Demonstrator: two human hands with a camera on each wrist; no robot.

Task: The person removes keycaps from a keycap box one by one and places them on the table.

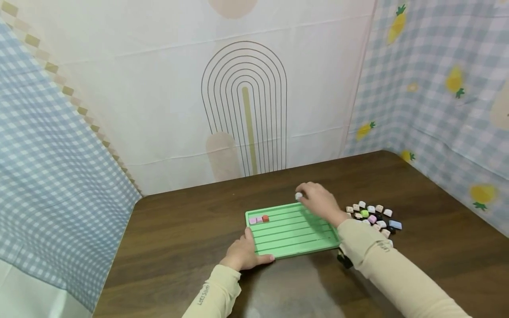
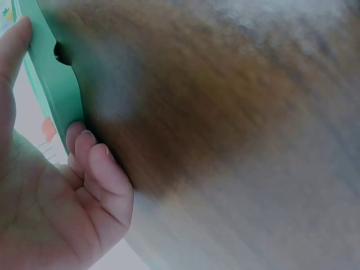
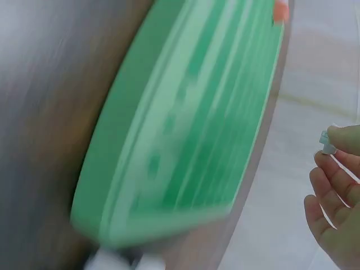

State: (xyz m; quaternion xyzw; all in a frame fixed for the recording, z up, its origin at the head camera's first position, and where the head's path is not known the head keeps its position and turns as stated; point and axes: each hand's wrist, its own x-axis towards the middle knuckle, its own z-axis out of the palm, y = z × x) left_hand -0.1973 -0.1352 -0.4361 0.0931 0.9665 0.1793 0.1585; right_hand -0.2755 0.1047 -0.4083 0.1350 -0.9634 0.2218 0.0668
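A green ridged tray (image 1: 294,232) lies on the table, with two pink keycaps (image 1: 256,220) and a red keycap (image 1: 265,218) side by side in its far left corner. My left hand (image 1: 244,252) holds the near left corner of the tray, thumb along the front edge. The left wrist view shows its fingers (image 2: 107,169) curled at the tray's side. Over the tray's far edge, my right hand (image 1: 318,201) pinches a small white keycap (image 1: 298,195) between thumb and fingertips. That keycap (image 3: 326,143) shows clear of the tray in the right wrist view.
Several loose keycaps, mostly white, with a lime green keycap (image 1: 364,213) and a blue keycap (image 1: 395,224) among them, lie right of the tray. A dark object (image 1: 344,259) sits by the tray's near right corner. Patterned cloth (image 1: 171,110) hangs behind the brown table (image 1: 179,234).
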